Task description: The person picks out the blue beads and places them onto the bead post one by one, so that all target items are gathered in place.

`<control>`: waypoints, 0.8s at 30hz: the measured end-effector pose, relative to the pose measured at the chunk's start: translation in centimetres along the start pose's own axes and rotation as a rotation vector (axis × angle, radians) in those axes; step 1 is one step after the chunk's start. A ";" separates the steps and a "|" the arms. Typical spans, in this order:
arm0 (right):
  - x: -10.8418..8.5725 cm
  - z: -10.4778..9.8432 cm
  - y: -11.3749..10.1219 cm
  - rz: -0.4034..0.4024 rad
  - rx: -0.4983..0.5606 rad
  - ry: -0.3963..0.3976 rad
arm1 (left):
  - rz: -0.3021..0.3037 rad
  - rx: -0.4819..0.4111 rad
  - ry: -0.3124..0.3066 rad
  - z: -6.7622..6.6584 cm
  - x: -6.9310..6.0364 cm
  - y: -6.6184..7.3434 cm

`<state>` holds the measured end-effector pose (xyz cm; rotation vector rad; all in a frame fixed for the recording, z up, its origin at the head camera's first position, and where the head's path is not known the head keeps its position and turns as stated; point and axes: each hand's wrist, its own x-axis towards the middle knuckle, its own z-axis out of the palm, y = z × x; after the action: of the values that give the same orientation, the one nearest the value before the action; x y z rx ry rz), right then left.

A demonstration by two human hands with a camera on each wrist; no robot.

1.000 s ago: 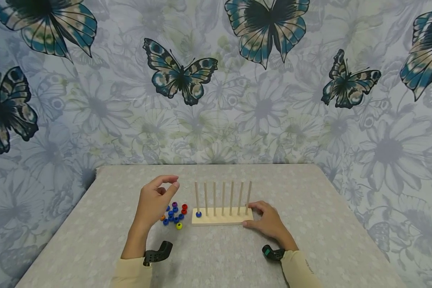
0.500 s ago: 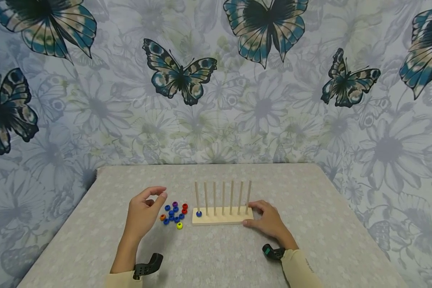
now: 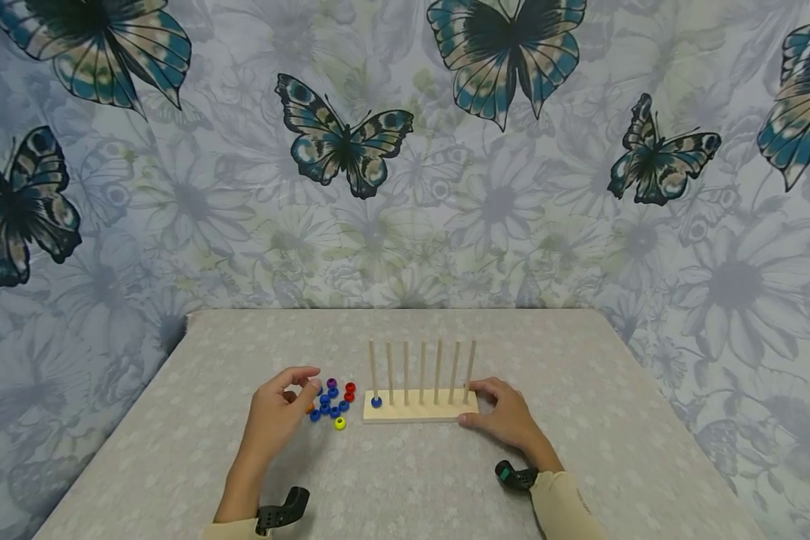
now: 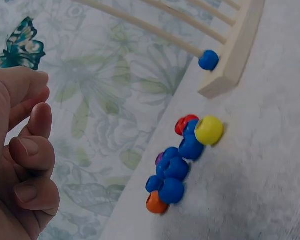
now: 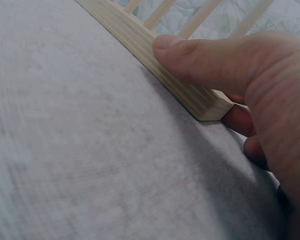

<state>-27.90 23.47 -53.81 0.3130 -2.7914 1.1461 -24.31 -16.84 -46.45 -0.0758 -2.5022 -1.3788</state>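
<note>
A pale wooden peg stand (image 3: pixel 418 412) with a row of upright pegs rests on the table. One blue bead (image 3: pixel 376 403) sits at the foot of its leftmost peg. My right hand (image 3: pixel 506 412) grips the stand's right end, the thumb (image 5: pixel 190 55) pressing the front side and fingers behind. My left hand (image 3: pixel 273 409) hovers just left of a loose cluster of beads, its fingers bent and nothing visible between them. In that cluster lie several blue beads (image 4: pixel 171 190), a yellow bead (image 4: pixel 209 130), red beads (image 3: pixel 349 388), a purple bead (image 3: pixel 331 382) and an orange bead (image 4: pixel 156 203).
A light patterned cloth covers the table (image 3: pixel 405 487). Behind it hangs a floral backdrop (image 3: pixel 405 247) with large butterflies. Each wrist wears a black camera strap, such as the left strap (image 3: pixel 282 511).
My left hand moved left and down from above the beads, then slightly back right toward them. The right hand and stand stay in place; the head view shifts slightly.
</note>
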 end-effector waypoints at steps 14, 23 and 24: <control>-0.1 -0.1 0.0 0.023 0.020 -0.019 | -0.045 0.080 -0.009 -0.6 0.1 -2.6; -0.3 -0.3 -0.3 0.046 0.027 -0.029 | -0.103 0.112 -0.167 -0.4 -0.2 -4.0; -0.3 -0.2 -0.3 0.050 0.027 -0.031 | -0.110 0.110 -0.174 -0.4 -0.3 -4.1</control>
<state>-27.53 23.48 -53.51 0.2663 -2.8278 1.2006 -24.71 -19.35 -49.70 -0.0377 -2.7592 -1.3248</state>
